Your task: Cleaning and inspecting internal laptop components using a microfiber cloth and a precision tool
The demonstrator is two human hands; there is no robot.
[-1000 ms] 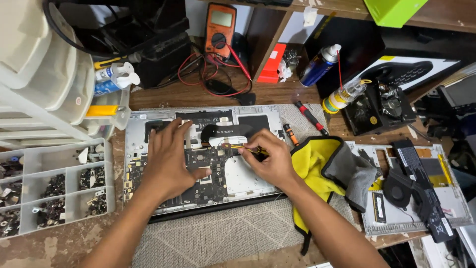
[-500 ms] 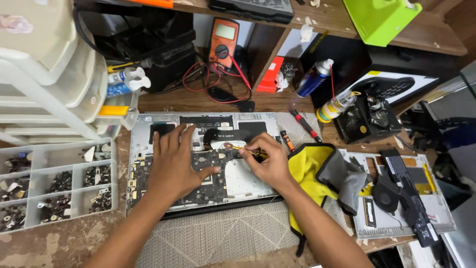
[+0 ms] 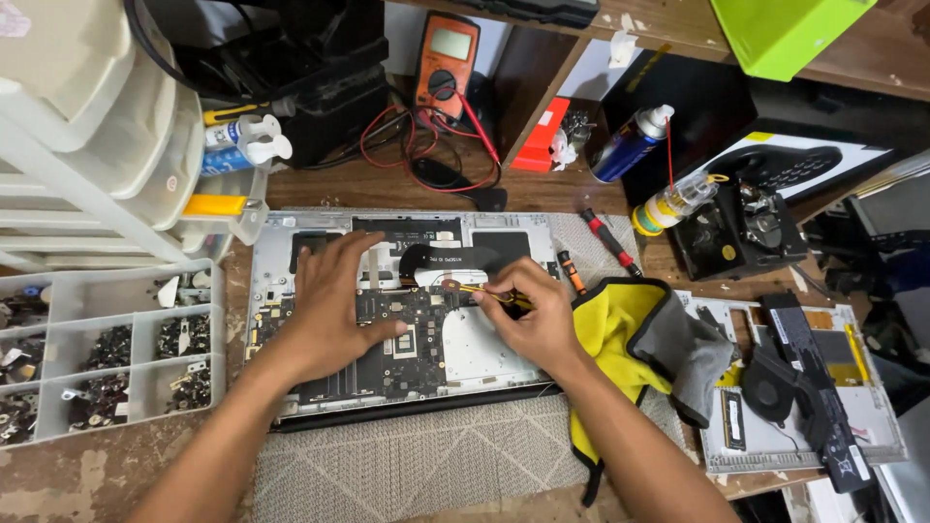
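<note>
At the far left of the worktop (image 3: 126, 465) stands a clear parts tray (image 3: 102, 349) with compartments of small dark screws and brackets. Just right of it lies an opened laptop (image 3: 407, 320), bottom cover off, its dark circuit board (image 3: 387, 339) and silver inner frame exposed, resting partly on a grey mat (image 3: 407, 455).

The left hand (image 3: 329, 315) lies flat on the left part of the board, fingers spread and pointing away from the person, palm pressing down; its grip is loose and holds nothing, only steadying the laptop.

Near the middle of the laptop, just below a black curved cooling plate (image 3: 450, 260), a thin yellow-handled tool (image 3: 480, 291) points leftward at the board, its tip by a coppery spot. The right hand (image 3: 538, 315) sits just right of that spot, its grip pinched closed around the tool between thumb and fingertips; whether the tip touches the board is too small to tell.

Just beside the right hand's wrist lies a yellow and grey cloth (image 3: 639, 339). Above it rest two small red-handled screwdrivers (image 3: 610, 237). Further right, a removed grey cover (image 3: 804, 407) carries a fan, a memory stick and a long black battery.
</note>
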